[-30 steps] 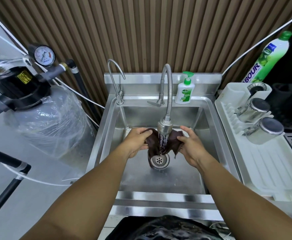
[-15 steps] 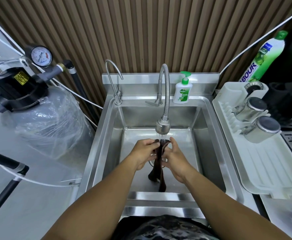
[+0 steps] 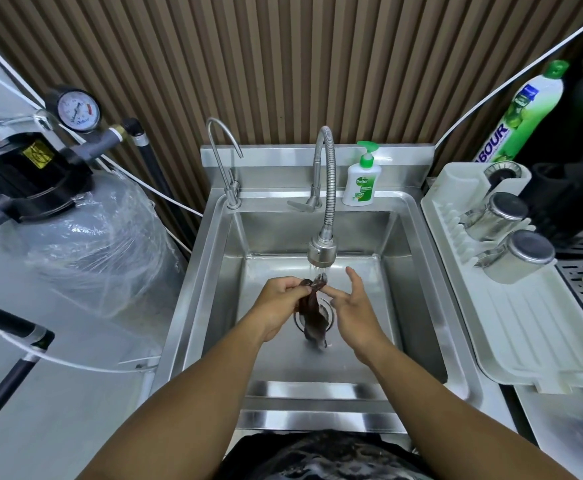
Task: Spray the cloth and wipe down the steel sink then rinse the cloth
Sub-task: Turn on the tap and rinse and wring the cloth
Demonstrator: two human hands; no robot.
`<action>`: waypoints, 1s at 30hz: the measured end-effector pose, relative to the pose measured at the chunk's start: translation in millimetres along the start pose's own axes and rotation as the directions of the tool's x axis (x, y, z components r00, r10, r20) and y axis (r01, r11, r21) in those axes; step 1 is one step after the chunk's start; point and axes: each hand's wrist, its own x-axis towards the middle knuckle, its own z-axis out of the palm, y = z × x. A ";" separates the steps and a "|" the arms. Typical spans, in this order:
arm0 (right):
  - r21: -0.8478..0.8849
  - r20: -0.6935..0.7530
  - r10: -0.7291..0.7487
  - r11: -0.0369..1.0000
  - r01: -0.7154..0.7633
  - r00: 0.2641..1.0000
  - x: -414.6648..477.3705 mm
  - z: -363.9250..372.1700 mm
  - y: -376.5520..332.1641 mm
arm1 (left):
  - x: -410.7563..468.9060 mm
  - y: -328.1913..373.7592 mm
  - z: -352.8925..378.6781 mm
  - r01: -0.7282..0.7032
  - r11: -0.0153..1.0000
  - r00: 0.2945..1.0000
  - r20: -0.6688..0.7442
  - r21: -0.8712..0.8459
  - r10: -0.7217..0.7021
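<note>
My left hand [image 3: 283,299] grips the wet cloth [image 3: 312,315] under the running faucet [image 3: 322,252], its length hanging toward the drain [image 3: 328,311]; my right hand [image 3: 352,306], fingers spread and empty, waits just right of it.

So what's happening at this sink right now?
A person is rinsing a dark brown cloth in the steel sink. The left hand grips the bunched top of the cloth under water running from the flexible tap, and the rest hangs down over the drain. The right hand is open beside it, fingers spread, fingertips near the cloth but not gripping it. A soap dispenser stands on the back ledge.
</note>
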 end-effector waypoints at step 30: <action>0.112 0.021 0.067 0.991 -0.069 0.998 46.0 -17.5 -18.1 | 22.0 12.3 -5.9 0.114 0.993 0.990 0.086 -0.020 -0.112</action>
